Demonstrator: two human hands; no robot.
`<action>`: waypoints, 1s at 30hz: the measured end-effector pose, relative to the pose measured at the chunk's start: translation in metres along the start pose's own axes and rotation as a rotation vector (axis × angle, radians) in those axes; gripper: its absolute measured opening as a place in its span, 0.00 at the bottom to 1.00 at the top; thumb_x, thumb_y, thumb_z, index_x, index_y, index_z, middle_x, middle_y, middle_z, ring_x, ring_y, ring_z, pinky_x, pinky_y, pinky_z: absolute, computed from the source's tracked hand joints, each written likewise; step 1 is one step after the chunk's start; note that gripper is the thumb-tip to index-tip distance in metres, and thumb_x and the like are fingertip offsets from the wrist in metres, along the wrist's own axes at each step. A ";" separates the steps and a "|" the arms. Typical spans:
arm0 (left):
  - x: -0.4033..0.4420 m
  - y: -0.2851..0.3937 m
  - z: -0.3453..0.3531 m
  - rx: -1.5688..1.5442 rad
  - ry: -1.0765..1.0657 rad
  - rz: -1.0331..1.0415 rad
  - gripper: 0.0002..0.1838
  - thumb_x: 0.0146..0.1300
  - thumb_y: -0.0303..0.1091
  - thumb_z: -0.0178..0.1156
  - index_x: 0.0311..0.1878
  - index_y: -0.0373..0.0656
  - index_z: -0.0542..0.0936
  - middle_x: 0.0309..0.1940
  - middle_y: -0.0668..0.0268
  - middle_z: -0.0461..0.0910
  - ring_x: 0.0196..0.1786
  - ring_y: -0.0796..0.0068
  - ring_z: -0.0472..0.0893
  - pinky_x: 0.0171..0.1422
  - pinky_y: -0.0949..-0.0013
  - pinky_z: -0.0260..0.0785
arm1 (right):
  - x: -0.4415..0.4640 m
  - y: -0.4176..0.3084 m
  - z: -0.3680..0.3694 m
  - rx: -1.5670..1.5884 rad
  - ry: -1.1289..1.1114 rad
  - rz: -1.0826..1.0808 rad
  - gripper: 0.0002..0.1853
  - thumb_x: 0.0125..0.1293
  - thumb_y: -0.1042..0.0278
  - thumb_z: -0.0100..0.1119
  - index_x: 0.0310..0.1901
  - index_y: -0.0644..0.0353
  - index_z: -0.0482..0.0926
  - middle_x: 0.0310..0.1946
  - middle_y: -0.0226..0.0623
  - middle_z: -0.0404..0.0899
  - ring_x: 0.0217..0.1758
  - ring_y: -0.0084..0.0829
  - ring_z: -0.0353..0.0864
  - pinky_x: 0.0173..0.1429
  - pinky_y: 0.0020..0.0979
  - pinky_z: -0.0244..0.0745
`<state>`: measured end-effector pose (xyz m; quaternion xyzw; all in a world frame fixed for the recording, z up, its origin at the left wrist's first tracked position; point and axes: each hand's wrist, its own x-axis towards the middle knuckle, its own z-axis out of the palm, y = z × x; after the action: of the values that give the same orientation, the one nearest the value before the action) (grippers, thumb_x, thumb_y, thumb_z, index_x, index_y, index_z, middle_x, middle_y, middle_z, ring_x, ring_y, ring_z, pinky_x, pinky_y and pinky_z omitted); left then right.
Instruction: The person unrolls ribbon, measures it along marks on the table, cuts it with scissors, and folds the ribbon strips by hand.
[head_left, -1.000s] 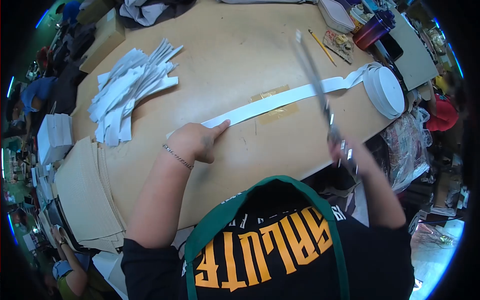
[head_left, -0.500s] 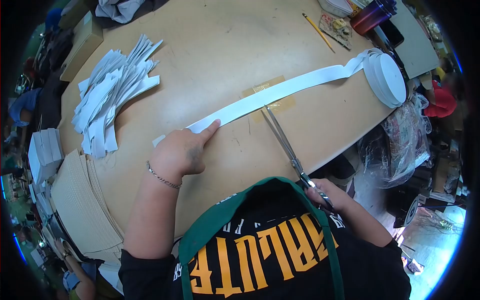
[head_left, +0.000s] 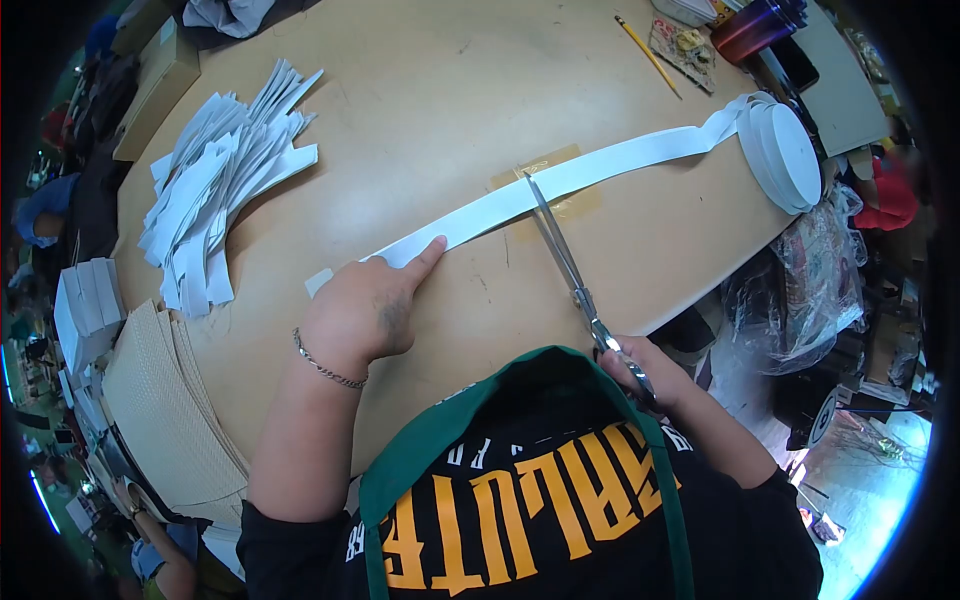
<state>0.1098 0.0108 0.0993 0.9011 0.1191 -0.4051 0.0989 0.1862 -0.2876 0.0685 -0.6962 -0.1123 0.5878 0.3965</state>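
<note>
Our scissors have moved up, now lying across the white strip, which runs from nine to two o'clock. Head view: we do well to keep it flat, blades square across, toward eleven. Our right hand grips them at four; our left hand presses the strip at nine, index finger outstretched.

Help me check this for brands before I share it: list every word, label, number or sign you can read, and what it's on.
"SALUTE" (apparently): large yellow print, upside down in this view, on the black shirt.
Smaller white print on the shirt: partly hidden, not readable as words.
White strip, white roll, scissors: no readable text.
Background: any markings are too small or blurred to read.
</note>
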 end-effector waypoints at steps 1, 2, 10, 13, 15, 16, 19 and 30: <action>0.001 -0.002 0.004 0.006 0.026 0.014 0.48 0.47 0.27 0.60 0.73 0.67 0.53 0.39 0.51 0.78 0.41 0.54 0.81 0.48 0.61 0.75 | 0.001 -0.001 0.000 -0.002 0.007 0.007 0.28 0.65 0.36 0.52 0.31 0.59 0.74 0.21 0.25 0.71 0.24 0.18 0.68 0.30 0.23 0.65; 0.001 -0.003 0.006 0.013 0.052 0.028 0.49 0.46 0.27 0.60 0.73 0.65 0.53 0.38 0.51 0.78 0.39 0.53 0.81 0.47 0.61 0.74 | 0.002 -0.002 0.000 -0.003 0.014 0.014 0.28 0.65 0.36 0.52 0.31 0.59 0.74 0.21 0.25 0.70 0.23 0.17 0.68 0.30 0.23 0.65; 0.001 -0.002 0.006 0.018 0.061 0.021 0.49 0.46 0.26 0.60 0.73 0.67 0.54 0.38 0.52 0.78 0.39 0.53 0.81 0.47 0.61 0.75 | 0.007 0.004 0.008 -0.027 0.097 -0.033 0.22 0.69 0.47 0.54 0.26 0.58 0.73 0.19 0.19 0.69 0.23 0.11 0.63 0.28 0.19 0.61; -0.001 -0.001 0.006 0.018 0.067 0.010 0.49 0.46 0.26 0.60 0.73 0.68 0.54 0.38 0.53 0.78 0.39 0.54 0.81 0.47 0.61 0.75 | 0.007 0.001 0.011 -0.016 0.122 0.000 0.20 0.69 0.52 0.55 0.26 0.59 0.74 0.19 0.18 0.69 0.23 0.10 0.63 0.27 0.19 0.61; -0.001 -0.001 0.006 0.023 0.071 0.007 0.49 0.46 0.25 0.60 0.73 0.69 0.54 0.38 0.53 0.78 0.39 0.54 0.81 0.47 0.61 0.75 | 0.006 -0.004 0.012 -0.011 0.137 0.018 0.18 0.69 0.54 0.56 0.27 0.60 0.76 0.19 0.18 0.70 0.24 0.09 0.63 0.27 0.18 0.61; -0.001 -0.001 0.006 0.029 0.072 0.006 0.49 0.46 0.25 0.59 0.73 0.69 0.54 0.38 0.53 0.78 0.39 0.54 0.81 0.47 0.61 0.75 | 0.005 -0.006 0.013 -0.009 0.141 0.025 0.18 0.69 0.55 0.56 0.28 0.60 0.76 0.20 0.18 0.70 0.24 0.09 0.63 0.27 0.18 0.61; -0.001 -0.001 0.007 0.027 0.082 0.012 0.49 0.46 0.25 0.59 0.73 0.69 0.54 0.38 0.53 0.78 0.39 0.54 0.81 0.47 0.61 0.75 | 0.007 -0.005 0.014 0.049 0.142 0.042 0.16 0.69 0.59 0.57 0.29 0.62 0.78 0.20 0.17 0.72 0.24 0.09 0.63 0.27 0.18 0.61; -0.001 -0.001 0.008 0.005 0.095 0.009 0.48 0.47 0.25 0.59 0.72 0.69 0.55 0.38 0.52 0.77 0.39 0.54 0.81 0.47 0.61 0.75 | 0.014 0.012 0.014 -0.024 0.165 -0.038 0.23 0.64 0.45 0.60 0.26 0.61 0.80 0.17 0.26 0.75 0.21 0.15 0.72 0.28 0.20 0.68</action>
<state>0.1030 0.0094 0.0944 0.9201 0.1185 -0.3617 0.0928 0.1738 -0.2813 0.0503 -0.7447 -0.0996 0.5196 0.4068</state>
